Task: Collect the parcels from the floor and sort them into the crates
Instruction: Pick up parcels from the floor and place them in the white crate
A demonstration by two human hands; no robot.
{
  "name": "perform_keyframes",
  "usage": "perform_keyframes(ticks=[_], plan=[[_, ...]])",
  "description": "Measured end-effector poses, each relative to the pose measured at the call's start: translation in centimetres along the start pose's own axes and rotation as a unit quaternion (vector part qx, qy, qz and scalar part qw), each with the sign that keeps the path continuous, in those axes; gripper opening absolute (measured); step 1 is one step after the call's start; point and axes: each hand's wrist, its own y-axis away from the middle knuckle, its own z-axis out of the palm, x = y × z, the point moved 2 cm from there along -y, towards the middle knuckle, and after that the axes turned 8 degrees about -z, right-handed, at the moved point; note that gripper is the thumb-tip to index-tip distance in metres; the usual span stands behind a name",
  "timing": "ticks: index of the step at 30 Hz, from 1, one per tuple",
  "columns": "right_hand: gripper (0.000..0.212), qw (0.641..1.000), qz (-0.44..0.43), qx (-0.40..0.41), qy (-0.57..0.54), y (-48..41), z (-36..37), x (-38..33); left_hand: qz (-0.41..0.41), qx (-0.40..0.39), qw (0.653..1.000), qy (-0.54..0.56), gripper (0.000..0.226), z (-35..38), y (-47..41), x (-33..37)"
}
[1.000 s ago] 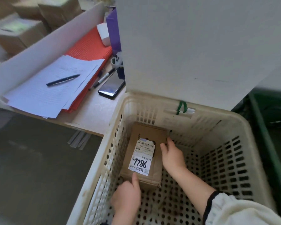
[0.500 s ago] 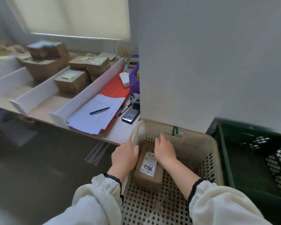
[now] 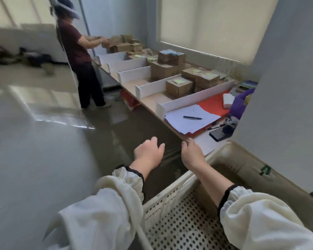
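Lower centre of the frame: what are the hands doing? (A)

Both are hovering just left of the crate (image 3: 170, 193). Left hand (image 3: 148, 153) is hanging over the floor with its fingers loosely curled, gripping nothing. Right hand (image 3: 192, 156) is likewise loosely curled and gripping nothing, with its fingertips pointing toward the near corner of the desk (image 3: 152, 98). Its forearm is crossing above the crate's left rim. (B)

Where is the parcel sitting? (A)

Lower right: a brown cardboard parcel (image 3: 204, 201) is showing partly inside the cream perforated crate, beneath the right forearm. Blurred, so I cannot read a label. (B)

And the desk? (A)

It is running from right centre toward upper centre, with white dividers (image 3: 197, 98) splitting it into bays. Cardboard boxes (image 3: 179, 86) are sitting in the middle bays. A pen (image 3: 192, 117) is lying on white papers (image 3: 181, 123) over a red sheet (image 3: 215, 105). A dark phone (image 3: 218, 134) is lying near the crate's far corner. At upper left a second person (image 3: 78, 51) is standing at the far end, handling boxes. (B)
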Motion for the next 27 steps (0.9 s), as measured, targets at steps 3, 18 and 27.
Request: perform_keyframes(ticks=[3, 18, 27], plan=[[0.054, 0.996, -0.064, -0.055, 0.002, 1.6, 4.3, -5.7, -0.083, 0.021, 0.996, -0.014, 0.044, -3.1, 1.4, -6.9], [0.057, 0.871, -0.279, -0.403, 0.017, 27.4, 28.5, -31.4, -0.443, 0.078, 0.892, -0.030, 0.045, -14.0, 28.7, -45.1], [0.057, 0.703, -0.412, -0.577, 0.057, 51.3, 40.9, -37.7, -0.643, 0.113, 0.758, -0.025, 0.041, -15.0, 55.0, -58.0]])
